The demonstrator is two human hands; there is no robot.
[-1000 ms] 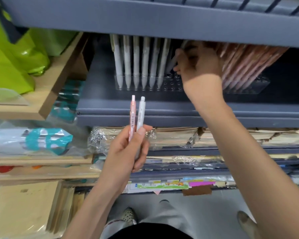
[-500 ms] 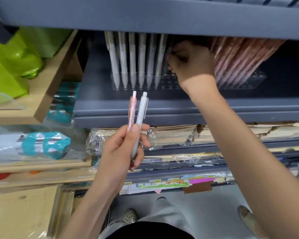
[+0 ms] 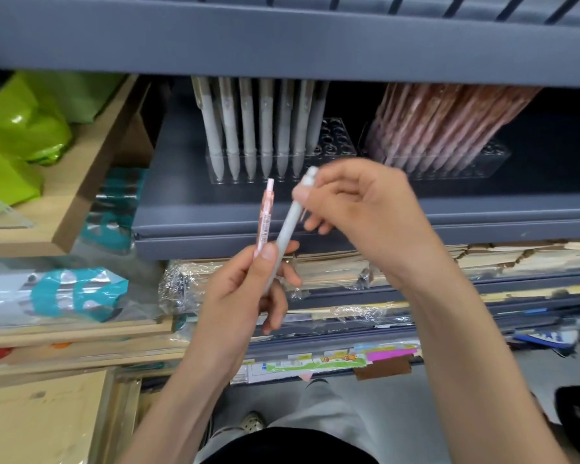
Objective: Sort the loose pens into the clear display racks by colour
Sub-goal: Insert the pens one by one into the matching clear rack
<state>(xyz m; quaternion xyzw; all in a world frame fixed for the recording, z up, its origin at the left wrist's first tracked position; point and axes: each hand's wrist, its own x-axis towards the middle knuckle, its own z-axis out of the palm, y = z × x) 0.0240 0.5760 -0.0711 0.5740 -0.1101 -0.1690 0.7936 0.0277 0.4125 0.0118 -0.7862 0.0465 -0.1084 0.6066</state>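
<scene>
My left hand grips two pens upright in front of the shelf: a pink pen on the left and a grey pen on the right. My right hand pinches the top end of the grey pen. On the grey shelf behind stands a clear rack with several grey-white pens in a row and some free holes at its right end. To its right a second clear rack holds several pink pens leaning left.
The grey shelf sits under an overhanging upper shelf. Green bags and teal packets lie on wooden shelves at left. Wrapped paper stacks fill the shelves below. My feet and the floor show at the bottom.
My right hand has come out of the grey-white pen rack and down to the pens in my left hand, and now pinches the grey pen's top. The grey pen has tilted right.
</scene>
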